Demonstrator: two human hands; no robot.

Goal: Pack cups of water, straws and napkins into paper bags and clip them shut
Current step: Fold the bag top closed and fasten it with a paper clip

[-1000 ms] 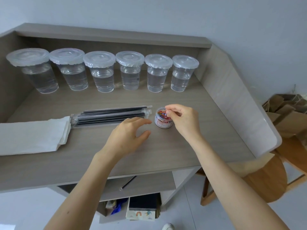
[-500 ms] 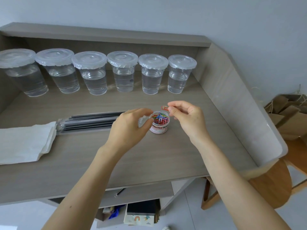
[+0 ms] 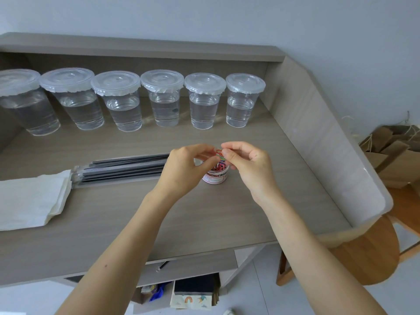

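Note:
Several lidded clear cups of water (image 3: 162, 98) stand in a row at the back of the grey desk (image 3: 204, 219). A pack of black straws (image 3: 122, 168) lies mid-desk, with white napkins (image 3: 29, 201) to its left. A small round tub of coloured paper clips (image 3: 216, 173) sits in the middle. My right hand (image 3: 247, 165) pinches a red paper clip (image 3: 218, 152) just above the tub. My left hand (image 3: 184, 169) reaches over the tub's left side, its fingertips meeting the same clip; the tub is partly hidden behind it.
Brown paper bags (image 3: 395, 155) lie in a heap off the desk at the right, above a wooden stool (image 3: 363, 253). A raised side panel (image 3: 329, 144) walls the desk's right edge. Books and boxes sit on the floor under the desk.
My right hand lifted a red clip out of the tub. My left hand rose from the desk to the tub and now meets the clip with its fingertips.

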